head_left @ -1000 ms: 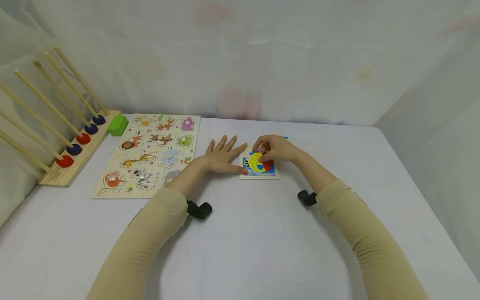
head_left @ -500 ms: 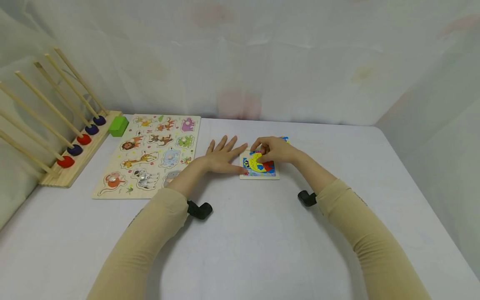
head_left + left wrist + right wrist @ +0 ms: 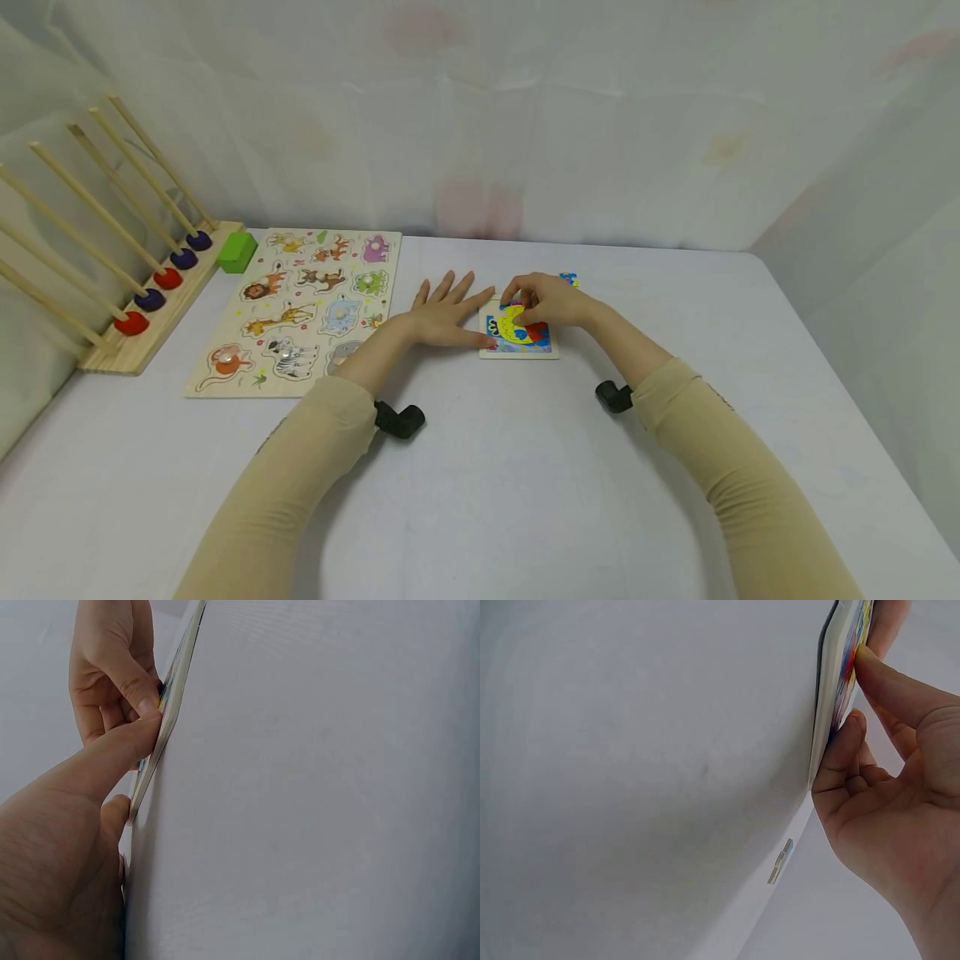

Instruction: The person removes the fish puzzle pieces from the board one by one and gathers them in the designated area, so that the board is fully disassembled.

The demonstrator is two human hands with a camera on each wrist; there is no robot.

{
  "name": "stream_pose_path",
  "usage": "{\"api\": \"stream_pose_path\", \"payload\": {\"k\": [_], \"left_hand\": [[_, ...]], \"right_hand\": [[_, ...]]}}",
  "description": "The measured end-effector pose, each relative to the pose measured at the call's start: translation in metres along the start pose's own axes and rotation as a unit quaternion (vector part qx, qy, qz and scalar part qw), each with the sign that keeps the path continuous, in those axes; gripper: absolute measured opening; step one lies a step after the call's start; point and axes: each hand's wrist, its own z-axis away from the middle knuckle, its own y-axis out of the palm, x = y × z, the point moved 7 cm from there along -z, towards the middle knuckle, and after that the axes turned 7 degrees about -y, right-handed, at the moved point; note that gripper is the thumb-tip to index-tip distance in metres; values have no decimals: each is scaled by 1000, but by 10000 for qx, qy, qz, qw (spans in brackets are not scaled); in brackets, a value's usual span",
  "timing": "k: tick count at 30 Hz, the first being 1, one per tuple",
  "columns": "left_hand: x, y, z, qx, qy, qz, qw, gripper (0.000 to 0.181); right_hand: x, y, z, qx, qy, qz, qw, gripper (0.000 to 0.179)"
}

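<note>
A small square jigsaw puzzle [image 3: 517, 357] with a pale wooden frame and a yellow, blue and red picture lies on the white table. My left hand [image 3: 442, 323] is spread flat at its left side, fingers straight, the thumb resting on the frame's left edge. Over the upper right of the puzzle, my right hand [image 3: 553, 300] bends its fingers down, with thumb and index finger at a yellow puzzle piece [image 3: 513, 332]. In the right wrist view the right thumb [image 3: 889, 682] presses on the picture face. The right fingers cover part of the picture.
A loose blue-and-yellow puzzle piece [image 3: 570, 279] lies just behind the right hand. To the left are a wooden animal peg board [image 3: 255, 333], a green block [image 3: 237, 252] and a rod stacker [image 3: 123, 354] with red and blue beads. White cloth walls enclose the back and sides.
My right hand has shifted slightly left and toward me over the puzzle, showing more of the loose piece behind it. The left hand has stayed in place.
</note>
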Motion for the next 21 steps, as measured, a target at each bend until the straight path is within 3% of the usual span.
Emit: {"api": "stream_pose_path", "payload": {"k": [14,21], "left_hand": [[5,5,-8,33,-105,-9,9999,93],[2,2,-4,28,-75,-49,10000,92]], "right_hand": [[3,-2,0,-130,-88,154,9998,29],[3,-2,0,-144,-66,116,9998,30]]}}
